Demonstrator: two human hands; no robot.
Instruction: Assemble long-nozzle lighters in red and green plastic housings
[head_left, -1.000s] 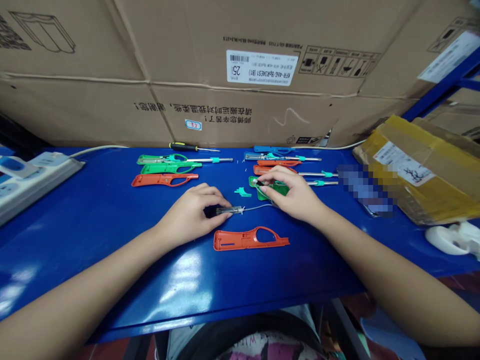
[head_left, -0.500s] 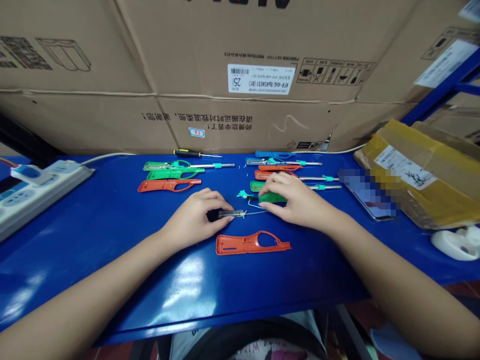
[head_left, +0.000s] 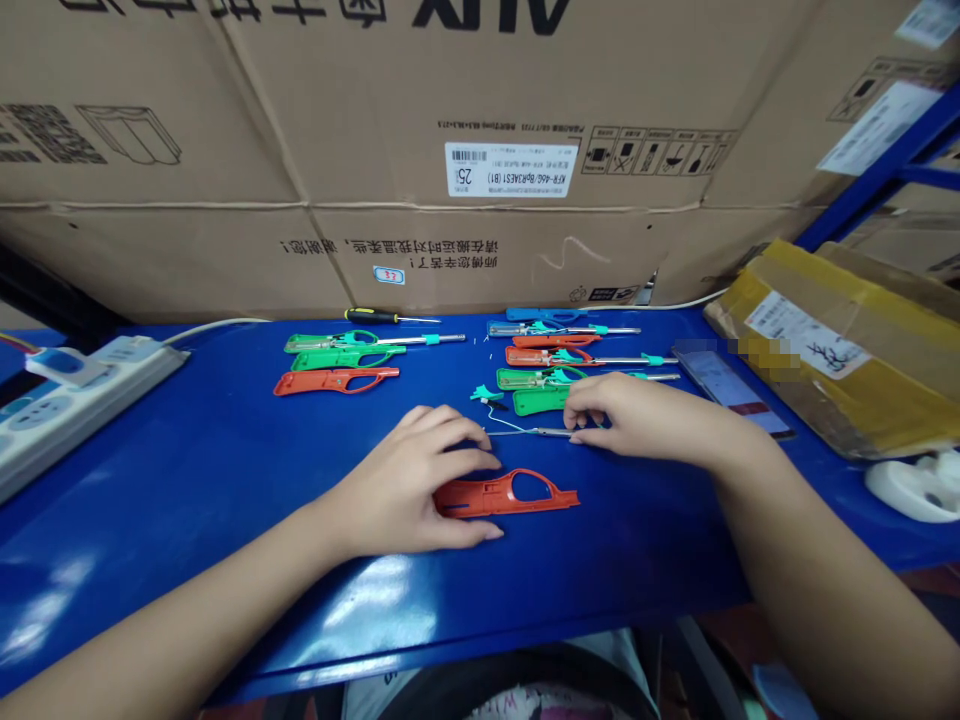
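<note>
My left hand (head_left: pixel 431 480) has its thumb and fingers spread around the left end of an orange lighter half-shell (head_left: pixel 544 500) lying on the table. Whether it touches the shell I cannot tell. My right hand (head_left: pixel 619 420) is closed on a thin metal lighter tube (head_left: pixel 553 432), which lies level with a wire running left from it. Behind the wire are a small teal trigger part (head_left: pixel 487 393) and a black piece. A green half-shell (head_left: pixel 536 402) lies partly hidden behind my right fingers. The clear fuel tank is hidden by my left hand.
Opened lighters with metal tubes (head_left: pixel 622 360) lie at the back right. Several green and orange shells (head_left: pixel 334 380) and a screwdriver (head_left: pixel 375 316) lie back left. A power strip (head_left: pixel 82 400), a phone (head_left: pixel 727 390), a taped parcel (head_left: pixel 817 350) and a cardboard box (head_left: pixel 360 120) surround them.
My left hand has left the clear fuel tank and come nearer, opening around the orange half-shell. My right hand has moved right and now pinches the metal tube.
</note>
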